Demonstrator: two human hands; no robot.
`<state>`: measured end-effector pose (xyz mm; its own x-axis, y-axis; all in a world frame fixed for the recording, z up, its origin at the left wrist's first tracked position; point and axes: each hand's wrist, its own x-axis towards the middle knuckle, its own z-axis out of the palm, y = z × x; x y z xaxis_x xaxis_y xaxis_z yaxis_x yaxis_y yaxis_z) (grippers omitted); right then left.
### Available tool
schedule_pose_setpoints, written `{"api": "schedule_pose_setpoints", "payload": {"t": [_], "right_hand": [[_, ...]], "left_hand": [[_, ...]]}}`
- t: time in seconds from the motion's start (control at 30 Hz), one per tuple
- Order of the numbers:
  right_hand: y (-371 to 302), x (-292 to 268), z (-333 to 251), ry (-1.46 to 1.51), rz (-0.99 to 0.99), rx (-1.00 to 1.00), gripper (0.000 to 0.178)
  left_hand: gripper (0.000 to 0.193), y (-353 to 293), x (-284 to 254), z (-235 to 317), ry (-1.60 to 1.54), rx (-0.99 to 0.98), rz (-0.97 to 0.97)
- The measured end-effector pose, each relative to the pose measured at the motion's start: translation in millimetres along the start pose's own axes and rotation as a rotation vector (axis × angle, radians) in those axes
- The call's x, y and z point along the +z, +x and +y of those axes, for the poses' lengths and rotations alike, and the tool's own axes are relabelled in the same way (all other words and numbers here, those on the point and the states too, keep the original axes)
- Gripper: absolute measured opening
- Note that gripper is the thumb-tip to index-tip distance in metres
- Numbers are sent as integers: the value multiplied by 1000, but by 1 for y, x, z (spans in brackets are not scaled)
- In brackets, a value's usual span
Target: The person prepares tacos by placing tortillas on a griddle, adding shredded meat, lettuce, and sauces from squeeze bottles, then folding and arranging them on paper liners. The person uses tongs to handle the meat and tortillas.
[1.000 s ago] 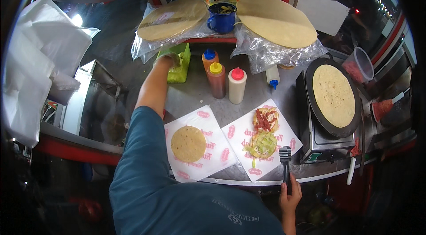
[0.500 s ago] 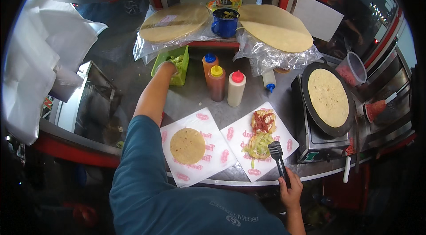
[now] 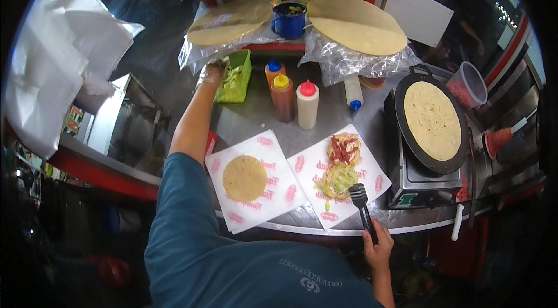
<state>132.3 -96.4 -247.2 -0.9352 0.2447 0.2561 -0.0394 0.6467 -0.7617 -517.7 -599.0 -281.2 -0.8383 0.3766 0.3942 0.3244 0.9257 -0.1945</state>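
My right hand (image 3: 378, 245), at the counter's front edge, grips black tongs (image 3: 359, 194). Their tips are beside the shredded lettuce (image 3: 339, 181) on an opened bun. The other bun half carries strips of browned meat (image 3: 344, 150) over white sauce, and both lie on a printed paper sheet (image 3: 363, 215). My left arm is stretched far forward. My left hand (image 3: 213, 72), seemingly in a clear glove, is at the left rim of a green container (image 3: 246, 78) of shredded lettuce; its fingers are unclear. Left of the bun, a small flatbread (image 3: 244, 178) rests on another paper sheet (image 3: 285, 177).
Squeeze bottles with blue (image 3: 274, 66), yellow (image 3: 282, 101) and red (image 3: 308, 104) caps stand mid-counter. A large flatbread (image 3: 433, 119) covers a black pan (image 3: 406, 139) on a stove at right. A knife (image 3: 458, 222) juts over the front edge. Behind are a blue mug (image 3: 289, 20) and large flatbread stacks (image 3: 354, 24).
My left hand has shifted from inside the green container to its left rim. My right hand keeps the tongs nearly in place by the lettuce. The whole view has shifted slightly.
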Motion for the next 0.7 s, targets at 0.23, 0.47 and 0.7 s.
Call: {"api": "schedule_pose_setpoints", "payload": {"t": [0.23, 0.47, 0.7], "right_hand": [[20, -11, 13, 107, -103, 158, 39], [95, 91, -32, 225, -340, -82, 43], [111, 103, -57, 59, -247, -209, 44]], "left_hand": [[42, -138, -142, 133, -913, 188, -237], [77, -311, -137, 198, -535, -36, -420], [71, -318, -163, 175, -739, -57, -350]]}}
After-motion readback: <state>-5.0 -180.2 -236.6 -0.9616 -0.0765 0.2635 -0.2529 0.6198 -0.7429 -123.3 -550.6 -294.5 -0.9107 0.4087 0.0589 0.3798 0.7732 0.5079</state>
